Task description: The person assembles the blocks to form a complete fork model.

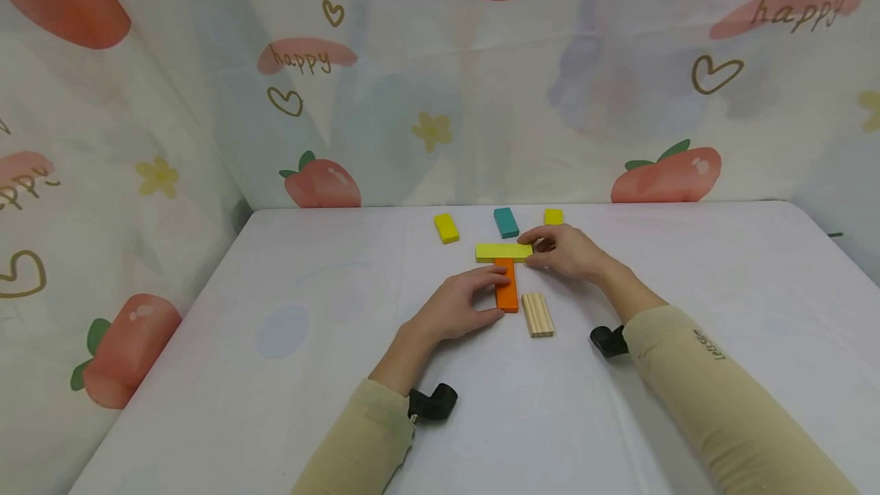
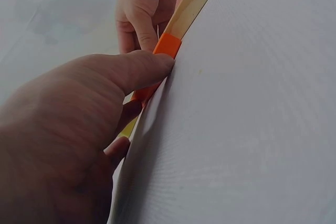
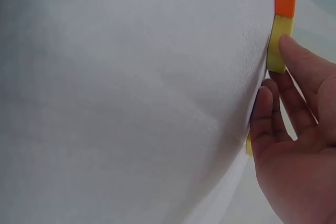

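Note:
A long yellow block lies crosswise against the far end of an orange block, the two forming a T on the table. My left hand holds the orange block from the left, fingertips over its top part and thumb at its near end. In the left wrist view, that thumb lies on the orange block. My right hand pinches the right end of the yellow block. The right wrist view shows its thumb on the yellow block, with the other fingers behind the end.
Just right of the orange block sits a row of several plain wooden blocks. Toward the back lie a short yellow block, a teal block and another yellow block, partly covered by my right hand. Printed cloth hangs behind the white table.

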### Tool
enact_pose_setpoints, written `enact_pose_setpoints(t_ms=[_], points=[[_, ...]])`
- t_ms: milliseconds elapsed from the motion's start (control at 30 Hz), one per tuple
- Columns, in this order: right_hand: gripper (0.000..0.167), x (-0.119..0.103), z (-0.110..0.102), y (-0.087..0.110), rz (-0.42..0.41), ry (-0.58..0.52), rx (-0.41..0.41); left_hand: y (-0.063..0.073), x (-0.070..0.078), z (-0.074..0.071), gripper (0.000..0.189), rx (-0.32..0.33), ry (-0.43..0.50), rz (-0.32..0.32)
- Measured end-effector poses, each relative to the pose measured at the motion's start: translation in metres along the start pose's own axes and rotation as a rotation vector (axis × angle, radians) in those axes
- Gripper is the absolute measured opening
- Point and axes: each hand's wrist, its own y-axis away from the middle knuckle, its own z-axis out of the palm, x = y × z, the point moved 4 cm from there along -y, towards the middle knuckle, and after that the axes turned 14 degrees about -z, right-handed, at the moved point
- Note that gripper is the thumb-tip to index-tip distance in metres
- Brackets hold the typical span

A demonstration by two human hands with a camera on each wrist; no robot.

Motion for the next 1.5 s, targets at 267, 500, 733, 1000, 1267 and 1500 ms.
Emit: enact_pose_setpoints(t_ms=[267, 500, 733, 1000, 1267, 1500], points=[[0.045, -0.002, -0.007, 0.006, 0.002, -0.018, 0.004, 0.001, -0.001, -0.001, 0.049, -0.005, 0.009, -0.006], [0.046, -0.005, -0.013, 0.016, -0.065, -0.067, 0.015, 0.001, -0.004, -0.003, 0.050, 0.015, 0.044, -0.002], [0.047, -0.010, -0.014, 0.029, -0.107, -0.090, -0.011, 0.002, -0.007, -0.009, 0.045, 0.050, 0.103, 0.002], [0.048, -0.019, -0.010, 0.044, -0.159, -0.107, -0.058, -0.001, -0.008, -0.013, 0.044, 0.090, 0.158, 0.011], [0.052, -0.024, -0.009, 0.057, -0.197, -0.162, -0.097, -0.010, -0.009, -0.019, 0.045, 0.114, 0.165, 0.032], [0.052, -0.025, -0.004, 0.068, -0.197, -0.133, -0.134, -0.019, -0.010, -0.024, 0.046, 0.107, 0.111, 0.007]])
